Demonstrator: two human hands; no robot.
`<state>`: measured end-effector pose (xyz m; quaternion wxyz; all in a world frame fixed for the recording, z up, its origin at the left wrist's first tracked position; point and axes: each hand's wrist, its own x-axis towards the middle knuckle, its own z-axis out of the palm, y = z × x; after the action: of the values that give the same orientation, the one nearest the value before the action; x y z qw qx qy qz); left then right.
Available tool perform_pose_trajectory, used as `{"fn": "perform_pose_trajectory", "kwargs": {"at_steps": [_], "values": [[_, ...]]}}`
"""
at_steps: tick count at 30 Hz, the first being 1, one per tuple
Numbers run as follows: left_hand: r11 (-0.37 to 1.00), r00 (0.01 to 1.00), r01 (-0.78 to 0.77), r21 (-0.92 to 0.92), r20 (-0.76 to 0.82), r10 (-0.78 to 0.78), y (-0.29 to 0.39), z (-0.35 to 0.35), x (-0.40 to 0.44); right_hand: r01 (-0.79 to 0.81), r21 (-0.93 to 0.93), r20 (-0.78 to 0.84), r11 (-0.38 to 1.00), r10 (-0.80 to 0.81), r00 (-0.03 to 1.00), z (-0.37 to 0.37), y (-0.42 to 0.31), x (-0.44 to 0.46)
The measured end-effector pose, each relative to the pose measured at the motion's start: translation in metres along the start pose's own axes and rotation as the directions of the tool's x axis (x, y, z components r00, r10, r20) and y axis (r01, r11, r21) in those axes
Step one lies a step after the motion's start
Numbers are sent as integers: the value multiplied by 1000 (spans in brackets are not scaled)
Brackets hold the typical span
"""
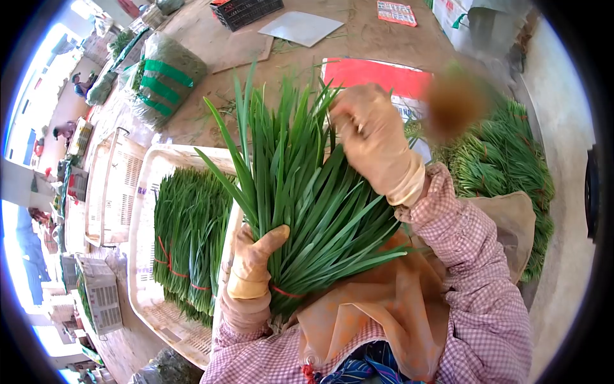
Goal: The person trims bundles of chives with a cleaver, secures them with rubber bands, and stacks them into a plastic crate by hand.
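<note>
A large bunch of garlic chives (313, 185) fans out in front of my lap, bound by a red band (284, 292) near its lower end. My left hand (259, 256), in a pale rubber glove, is closed around the bunch with the thumb laid across the leaves. Beside the upper right leaf tips is my right hand (371, 134), gloved the same way. Its fingers are curled and slightly motion-blurred; whatever they pinch cannot be made out. To the left, a white plastic crate (142, 256) holds more banded chives (192, 237).
A heap of chives (505, 153) lies at right beside a pale wall (563, 288). Behind are a green-taped plastic bundle (166, 80), a red and white sheet (377, 75), a white board (300, 29) and a black crate (246, 11). Other people (83, 83) are far left.
</note>
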<state>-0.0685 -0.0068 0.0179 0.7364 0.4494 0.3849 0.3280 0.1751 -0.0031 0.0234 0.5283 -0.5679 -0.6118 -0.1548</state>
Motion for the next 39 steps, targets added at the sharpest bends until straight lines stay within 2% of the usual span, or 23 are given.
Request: {"fn": "perform_pose_trajectory", "kwargs": {"at_steps": [1, 2, 3, 5, 6, 7, 8, 11, 13, 15, 16, 19, 21, 24, 26, 28, 30, 32, 34, 36, 37, 38, 39], "values": [[1000, 1000, -1, 0, -10, 1, 1, 3, -2, -362, 127, -43, 924, 370, 928, -2, 5, -2], [1000, 1000, -7, -1, -20, 6, 2, 3, -3, -704, 347, 30, 620, 743, 669, -16, 15, 2], [1000, 1000, -9, 0, -21, 9, 1, 2, -4, -624, 399, 15, 672, 675, 737, -34, 40, 6], [999, 1000, 23, -27, -3, -23, -1, -3, -3, -411, 265, -13, 872, 429, 903, -49, 81, -6], [999, 1000, 17, -29, -9, -18, -1, -5, -2, -406, 269, -9, 873, 424, 906, -54, 81, -5], [998, 999, 54, -42, 8, -53, -1, -7, -2, -323, 6, -70, 946, 322, 944, -62, 76, -5], [994, 995, 92, -54, 30, -90, -2, -6, -2, -224, -265, -101, 938, 204, 974, -71, 67, -5], [989, 995, 79, -126, 68, -71, -2, -1, -1, -104, -149, -121, 983, 86, 989, -87, -1, 5], [987, 994, 82, -135, 84, -71, -1, 1, -1, 208, -1, -66, 978, -207, 976, -74, -28, -6], [987, 996, 46, -156, 78, -34, 4, 7, -2, 449, 75, 240, 890, -453, 859, -63, -41, -14], [987, 996, 47, -155, 79, -36, 3, 6, -2, 474, 72, 323, 877, -471, 821, -51, -48, -26], [974, 998, 46, -222, 54, -35, -4, -4, 0, 468, 109, 400, 877, -470, 787, -41, -56, -54], [976, 998, 53, -210, 27, -49, -4, -6, -4, 275, 56, 466, 960, -269, 843, -46, -61, -65], [970, 994, 108, -216, 25, -105, -2, -7, -6, 195, -11, 535, 981, -159, 830, -47, -54, -91], [977, 992, 107, -183, 83, -93, -6, -8, -7, 188, 8, 542, 982, -162, 825, -52, -51, -89], [981, 994, 97, -170, 65, -87, -4, 0, -10, 175, 24, 545, 984, -160, 823, -57, -52, -86], [976, 999, 34, -214, 49, -24, 1, 8, -13, 227, 65, 415, 972, -233, 879, -59, -54, -85], [980, 999, 24, -196, 31, -19, -4, 4, -13, 242, 68, 406, 968, -248, 880, -62, -57, -88], [985, 1000, 22, -170, 18, -19, -4, 2, -14, 182, -49, 580, 982, -121, 806, -66, -64, -83], [984, 992, -82, -157, -108, 65, -3, 6, -12, 130, -124, 642, 984, -20, 767, -69, -56, -92], [983, 993, -1, -184, -113, -20, -1, -5, -9, 97, -174, 688, 980, 51, 724, -76, -56, -88], [985, 985, -25, -171, -175, -6, 5, -4, -11, 73, -216, 726, 974, 110, 678, -82, -57, -82], [980, 987, -93, -178, -148, 66, 6, -9, -10, 67, -208, 725, 976, 108, 680, -83, -59, -79]]}}
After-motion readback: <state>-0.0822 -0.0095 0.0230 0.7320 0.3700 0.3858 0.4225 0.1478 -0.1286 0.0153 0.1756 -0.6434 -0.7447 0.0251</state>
